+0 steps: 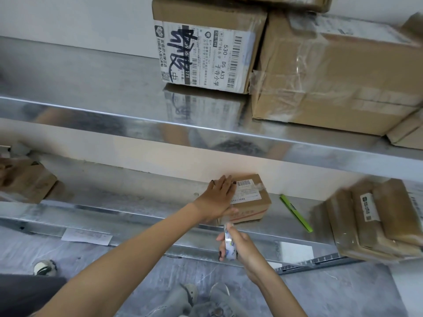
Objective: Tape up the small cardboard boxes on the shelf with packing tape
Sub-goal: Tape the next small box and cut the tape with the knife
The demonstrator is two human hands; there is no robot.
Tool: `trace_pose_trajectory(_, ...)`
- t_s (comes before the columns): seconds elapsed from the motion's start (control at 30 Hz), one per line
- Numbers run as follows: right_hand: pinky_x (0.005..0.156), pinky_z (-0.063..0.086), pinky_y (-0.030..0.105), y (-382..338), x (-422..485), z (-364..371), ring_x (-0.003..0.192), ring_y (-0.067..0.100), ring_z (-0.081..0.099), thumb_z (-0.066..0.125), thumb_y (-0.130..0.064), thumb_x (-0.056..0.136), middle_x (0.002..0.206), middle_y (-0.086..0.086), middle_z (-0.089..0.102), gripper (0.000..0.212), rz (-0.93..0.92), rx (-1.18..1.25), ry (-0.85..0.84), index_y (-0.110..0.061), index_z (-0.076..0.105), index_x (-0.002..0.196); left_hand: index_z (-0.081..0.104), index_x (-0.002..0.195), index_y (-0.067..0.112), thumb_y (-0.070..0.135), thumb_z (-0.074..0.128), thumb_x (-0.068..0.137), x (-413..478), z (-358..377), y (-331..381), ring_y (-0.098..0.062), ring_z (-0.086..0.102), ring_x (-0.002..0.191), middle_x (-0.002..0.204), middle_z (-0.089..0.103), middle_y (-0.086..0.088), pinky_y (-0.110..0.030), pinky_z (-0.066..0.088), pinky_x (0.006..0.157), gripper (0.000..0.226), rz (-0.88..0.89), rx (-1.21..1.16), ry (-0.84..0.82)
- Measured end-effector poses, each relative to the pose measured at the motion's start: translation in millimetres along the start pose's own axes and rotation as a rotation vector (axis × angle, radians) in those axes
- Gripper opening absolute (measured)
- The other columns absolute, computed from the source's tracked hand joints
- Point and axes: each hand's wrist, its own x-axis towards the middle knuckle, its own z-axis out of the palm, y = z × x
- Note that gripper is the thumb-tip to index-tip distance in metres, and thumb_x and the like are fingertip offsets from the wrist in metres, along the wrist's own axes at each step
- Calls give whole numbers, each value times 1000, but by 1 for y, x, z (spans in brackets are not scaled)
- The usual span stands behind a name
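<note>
A small cardboard box (249, 202) with a white barcode label sits on the lower metal shelf (142, 209), near the back wall. My left hand (218, 197) lies flat on the box's left side and top, fingers spread, pressing it down. Just in front of the box, at the shelf's front edge, my right hand (240, 248) is closed around a roll of packing tape (229, 244), held on edge. A short stretch of tape seems to run from the roll up to the box's front face.
A green pen (296, 212) lies on the shelf right of the box. Stacked cardboard packages (375, 218) fill the shelf's right end, another box (25, 179) the left end. Large boxes (320, 72) stand on the upper shelf. A paper label (88, 236) hangs on the front rail.
</note>
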Motion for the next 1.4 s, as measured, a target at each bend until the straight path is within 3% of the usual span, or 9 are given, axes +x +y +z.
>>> trace_pose_trajectory(0.13, 69, 44, 19, -4, -14, 5, 70, 13, 66, 26, -37, 102, 70, 13, 69, 52, -75, -46, -5, -4, 65, 96, 10, 150, -2, 49, 24, 102, -3, -19, -3, -38, 12, 145, 158, 6, -25, -49, 23, 115, 72, 26, -112, -62)
trace_pose_trajectory(0.23, 72, 39, 11, -6, -24, 2, 82, 10, 65, 23, -30, 103, 75, 14, 71, 50, -190, -60, 11, -5, 66, 99, 36, 138, 2, 44, 22, 104, -6, -33, -7, -33, 48, 118, 138, 43, -17, -38, 40, 96, 56, 52, -280, -79)
trace_pose_trajectory(0.37, 66, 38, 7, -12, -25, -1, 74, 2, 65, 26, -22, 103, 73, 11, 72, 45, -296, -64, 48, 1, 64, 96, 49, 115, 9, 41, 26, 104, -4, -31, -11, -26, 57, 93, 110, 60, -10, -39, 45, 83, 42, -53, -582, -49)
trace_pose_trajectory(0.5, 76, 47, 17, -22, -17, 2, 72, 14, 69, 28, -24, 104, 76, 15, 73, 46, -318, -49, -13, 5, 63, 95, 39, 144, 19, 40, 30, 104, -3, -24, -8, -21, 55, 110, 130, 57, -3, -37, 41, 100, 46, -142, -880, 35)
trace_pose_trajectory(0.6, 78, 49, 29, -25, -13, 4, 68, 24, 69, 30, -26, 103, 72, 18, 72, 49, -296, -13, -10, 6, 64, 89, 54, 132, 21, 37, 32, 104, 1, -16, -9, -20, 58, 105, 124, 63, -2, -39, 44, 99, 39, -202, -967, 142)
trace_pose_trajectory(0.8, 56, 45, 23, -25, -12, 7, 56, 20, 66, 30, -28, 103, 66, 19, 70, 53, -215, -20, 42, 5, 64, 78, 65, 108, 28, 59, 29, 92, 4, -2, -10, -13, 62, 93, 102, 69, 6, -43, 48, 92, 50, -261, -1027, 252)
trace_pose_trajectory(0.97, 45, 43, 14, -32, -7, 11, 45, 20, 63, 30, -22, 103, 57, 17, 66, 52, -159, 52, 42, 6, 60, 71, 67, 114, 16, 39, 34, 103, 7, -7, -10, -18, 62, 91, 107, 70, -3, -40, 49, 92, 42, -256, -1073, 270)
trace_pose_trajectory(1.2, 44, 47, 18, -27, 0, 10, 39, 22, 61, 30, -23, 103, 48, 16, 62, 56, -21, 101, 67, 5, 58, 63, 66, 119, 21, 37, 33, 104, 12, -7, -18, -8, 58, 85, 109, 68, 0, -28, 46, 84, 40, -235, -1082, 247)
trace_pose_trajectory(1.4, 40, 46, 18, -25, 11, 11, 35, 21, 58, 33, -21, 103, 43, 15, 59, 54, 40, 111, 106, 3, 58, 61, 67, 116, 15, 34, 32, 105, 16, -6, -19, -11, 60, 90, 108, 70, -3, -21, 46, 80, 42, -212, -1098, 264)
